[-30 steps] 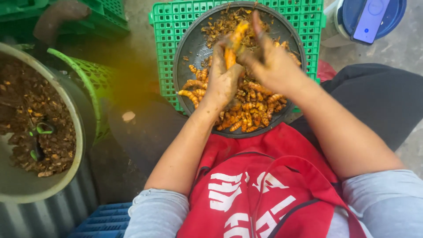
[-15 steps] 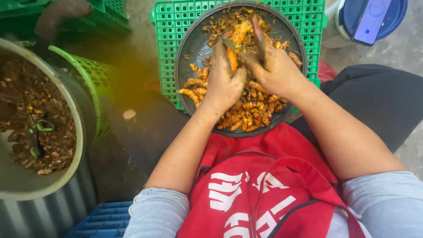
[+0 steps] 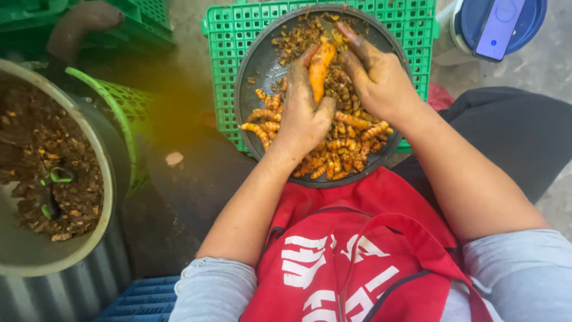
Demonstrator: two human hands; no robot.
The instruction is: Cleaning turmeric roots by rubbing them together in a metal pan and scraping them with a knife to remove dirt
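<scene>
My left hand (image 3: 304,116) grips a peeled, bright orange root (image 3: 319,68) and holds it upright over a round dark metal pan (image 3: 250,77). My right hand (image 3: 381,80) is closed against the root's upper end, holding what looks like a small thin blade (image 3: 328,30). Both hands are stained with yellow-brown dirt. In the pan's near half lies a pile of knobbly orange-brown roots (image 3: 351,143). Brown peelings (image 3: 292,39) cover the far half. The pan rests on an upturned green plastic crate (image 3: 226,36).
A large pale bowl (image 3: 24,256) of brown scraps stands at the left, beside a green mesh basket (image 3: 128,113). A blue-lidded container (image 3: 536,18) with a phone (image 3: 499,27) on it is at top right. A blue crate (image 3: 143,298) lies near my left elbow. A person's limb (image 3: 77,24) shows at top left.
My right hand has slid a little along the top of the orange root, and the root has turned slightly in my left hand. Everything else is unchanged.
</scene>
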